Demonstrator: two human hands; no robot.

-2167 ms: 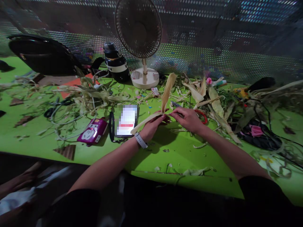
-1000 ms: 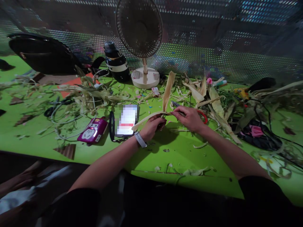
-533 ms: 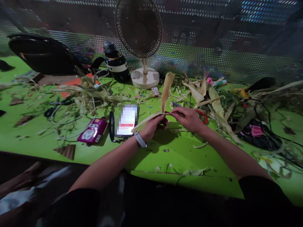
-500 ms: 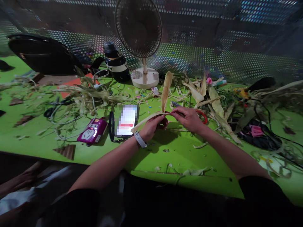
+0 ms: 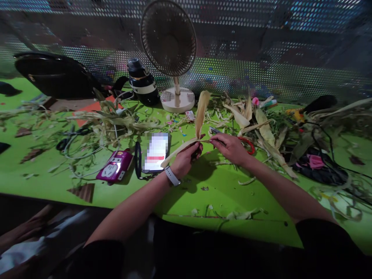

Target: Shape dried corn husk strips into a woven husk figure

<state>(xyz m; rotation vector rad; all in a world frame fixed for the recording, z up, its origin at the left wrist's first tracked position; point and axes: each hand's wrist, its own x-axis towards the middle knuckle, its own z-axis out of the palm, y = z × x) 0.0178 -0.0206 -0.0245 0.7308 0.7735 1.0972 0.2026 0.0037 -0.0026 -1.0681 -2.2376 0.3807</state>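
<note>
Green table (image 5: pixel 223 197) | husk (image 5: pixel 201 114) pinched: left hand (image 5: pixel 183 158), right hand (image 5: pixel 231 148) | wider gap than earlier

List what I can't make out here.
Phone, head view: screen contents lost to pixelation.
Husk, head view: gripped part hidden by the left hand.
Red loop, head view: left side hidden behind the right hand.
Another person, head view: mostly cut off by the left edge.

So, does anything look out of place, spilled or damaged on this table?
The litter stands out: dried husk scraps lie strewn across the green table, which looks untidy. The phone appears blocky along its left side, more likely image masking than damage. I see no liquid spill.
</note>
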